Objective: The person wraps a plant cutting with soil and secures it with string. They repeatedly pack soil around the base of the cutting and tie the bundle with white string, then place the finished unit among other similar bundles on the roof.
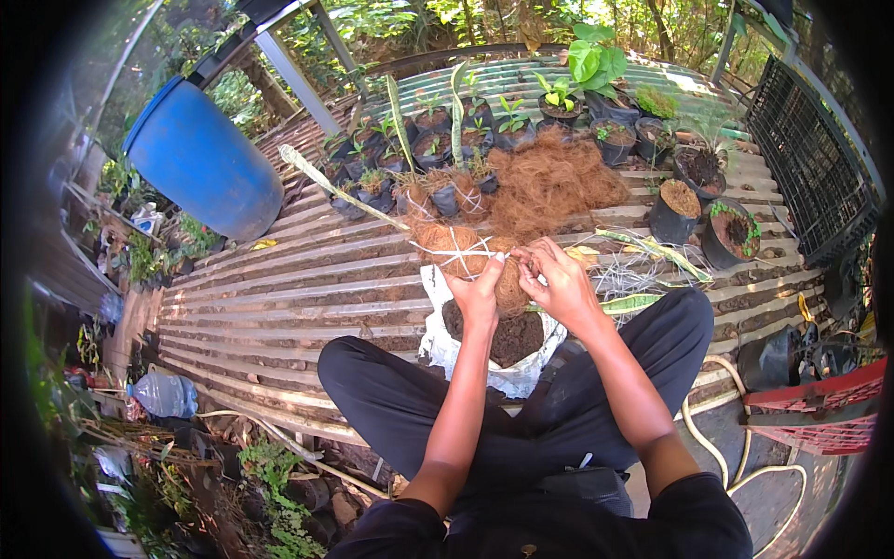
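My left hand (482, 290) holds a ball of brown coir fibre (450, 244) from below, its thumb pressing on the white plastic string (461, 253) that crosses the ball in a star shape. A long, pale-edged snake plant leaf (342, 192) sticks out of the ball towards the upper left. The fingertips of my right hand (559, 283) are pinched together on the string at the ball's right side; the string's end is hidden among them. Beneath both hands, a white sack (436, 328) with a rolled-down rim holds dark soil (503, 339).
Loose coir (552, 178) lies ahead on the corrugated sheet (293, 279), beside several potted seedlings (433, 143). To the right are tangled white string (621, 269), cut snake plant leaves (656, 251) and a black crate (814, 154). A blue barrel (206, 157) stands left.
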A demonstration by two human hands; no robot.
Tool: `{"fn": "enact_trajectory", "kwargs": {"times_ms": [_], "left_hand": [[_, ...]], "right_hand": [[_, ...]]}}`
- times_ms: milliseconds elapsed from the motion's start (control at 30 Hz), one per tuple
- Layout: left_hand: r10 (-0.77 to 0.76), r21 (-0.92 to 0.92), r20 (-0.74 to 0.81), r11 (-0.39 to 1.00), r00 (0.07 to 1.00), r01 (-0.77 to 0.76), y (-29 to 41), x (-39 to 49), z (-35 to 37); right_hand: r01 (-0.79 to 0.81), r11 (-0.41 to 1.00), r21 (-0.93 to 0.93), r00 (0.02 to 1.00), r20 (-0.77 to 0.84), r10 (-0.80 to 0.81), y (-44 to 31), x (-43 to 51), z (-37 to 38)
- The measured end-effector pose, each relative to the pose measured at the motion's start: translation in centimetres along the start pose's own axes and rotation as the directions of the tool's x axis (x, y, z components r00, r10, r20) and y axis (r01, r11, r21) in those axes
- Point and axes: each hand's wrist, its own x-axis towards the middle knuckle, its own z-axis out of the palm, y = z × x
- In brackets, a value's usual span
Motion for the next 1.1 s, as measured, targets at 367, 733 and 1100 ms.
{"fn": "enact_trajectory", "kwargs": {"times_ms": [367, 733, 1100], "left_hand": [[0.017, 0.028, -0.002, 0.999, 1.0, -0.017, 0.0, 0.2, -0.3], [0.073, 0.172, 0.018, 0.982, 0.997, -0.075, -0.5, 0.1, -0.4], [0.14, 0.218, -0.027, 0.967, 0.99, -0.131, 1.0, 1.3, -2.0]], "right_hand": [[-0.064, 0.997, 0.051, 0.995, 0.079, 0.06, 0.2, 0.2, 0.2], [-0.189, 0.98, 0.067, 0.978, 0.103, 0.182, 0.2, 0.2, 0.5], [-0.017, 0.999, 0.047, 0.997, 0.076, 0.013, -0.1, 1.6, 2.7]]}}
